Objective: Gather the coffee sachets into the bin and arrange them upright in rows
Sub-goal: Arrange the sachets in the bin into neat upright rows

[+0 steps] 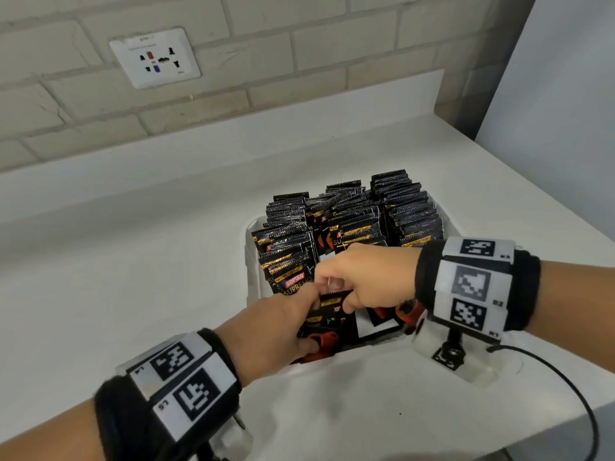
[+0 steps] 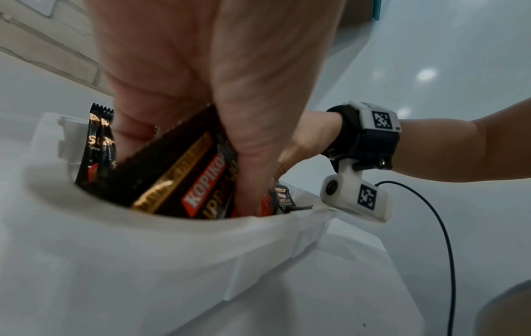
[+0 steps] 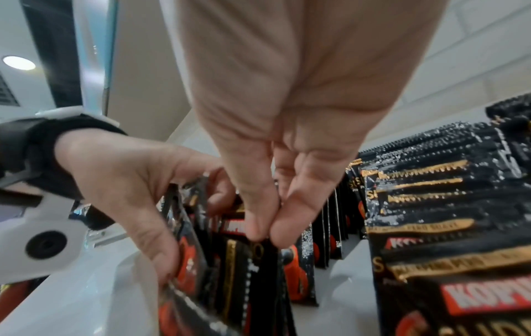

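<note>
White countertop (image 1: pixel 133 261) below a pale brick wall (image 1: pixel 266 44) carried a white plastic bin (image 1: pixel 249 247). Inside the bin I logged black glossy Kopiko coffee sachets (image 1: pixel 416 211) upright in rows at its far end. At the bin's near end my left hand (image 1: pixel 276 327) gripped a loose bunch of sachets (image 2: pixel 184 181); my right hand (image 1: pixel 369 277) pinched a single sachet's top edge (image 3: pixel 264 250) beside them.
</note>
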Action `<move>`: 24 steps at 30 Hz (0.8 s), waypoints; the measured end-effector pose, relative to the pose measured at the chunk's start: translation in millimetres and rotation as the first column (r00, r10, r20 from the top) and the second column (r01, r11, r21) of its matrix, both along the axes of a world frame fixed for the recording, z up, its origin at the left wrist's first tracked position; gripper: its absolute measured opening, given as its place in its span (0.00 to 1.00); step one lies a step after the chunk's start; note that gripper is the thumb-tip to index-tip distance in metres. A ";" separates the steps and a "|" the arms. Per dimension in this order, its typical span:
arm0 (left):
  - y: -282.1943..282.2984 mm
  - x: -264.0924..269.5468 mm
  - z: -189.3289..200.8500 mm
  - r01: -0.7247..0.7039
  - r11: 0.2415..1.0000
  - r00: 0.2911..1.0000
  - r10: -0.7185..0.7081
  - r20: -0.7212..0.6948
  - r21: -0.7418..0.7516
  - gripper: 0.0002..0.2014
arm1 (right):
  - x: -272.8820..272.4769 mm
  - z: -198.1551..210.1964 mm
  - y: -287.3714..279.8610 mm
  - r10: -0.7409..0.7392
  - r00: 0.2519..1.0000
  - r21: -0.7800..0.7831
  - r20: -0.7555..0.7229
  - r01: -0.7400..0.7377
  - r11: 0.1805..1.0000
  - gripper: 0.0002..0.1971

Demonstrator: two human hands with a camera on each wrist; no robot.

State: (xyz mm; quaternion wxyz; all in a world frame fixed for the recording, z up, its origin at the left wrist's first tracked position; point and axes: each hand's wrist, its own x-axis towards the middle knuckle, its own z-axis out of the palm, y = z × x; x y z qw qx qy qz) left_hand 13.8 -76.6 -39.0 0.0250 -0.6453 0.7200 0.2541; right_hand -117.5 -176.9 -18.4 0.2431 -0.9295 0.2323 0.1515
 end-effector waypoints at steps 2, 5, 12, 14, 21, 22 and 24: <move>-0.9 -0.6 -2.2 -0.083 0.996 0.995 0.083 -0.050 -0.010 0.22 | -2.4 0.0 -0.3 -0.052 0.999 0.071 0.016 0.051 0.996 0.19; -3.0 -2.7 -3.8 -0.182 0.983 0.977 0.179 -0.114 -0.019 0.26 | -5.5 -0.7 -1.5 -0.127 0.991 0.183 0.039 0.118 0.976 0.20; -4.9 0.0 0.8 -0.229 0.971 0.973 0.227 -0.043 -0.069 0.23 | -20.4 13.0 -7.7 -0.180 0.977 0.227 0.115 0.151 0.962 0.10; -3.9 3.2 1.3 -0.243 0.968 0.969 0.240 -0.059 -0.065 0.19 | -28.5 18.1 -6.4 -0.152 0.983 0.216 0.100 0.127 0.968 0.09; 0.4 16.7 11.8 -0.370 0.927 0.910 0.346 -0.229 -0.066 0.13 | -36.8 -6.2 22.9 0.079 0.976 0.229 -0.202 -0.032 0.973 0.24; 2.2 18.2 15.4 -0.402 0.913 0.889 0.371 -0.268 -0.067 0.12 | -36.5 -8.9 24.8 0.087 0.977 0.240 -0.195 -0.038 0.970 0.22; 6.9 22.9 23.0 -0.471 0.879 0.834 0.415 -0.363 -0.078 0.11 | -37.3 -12.3 25.0 0.081 0.985 0.263 -0.153 -0.039 0.964 0.19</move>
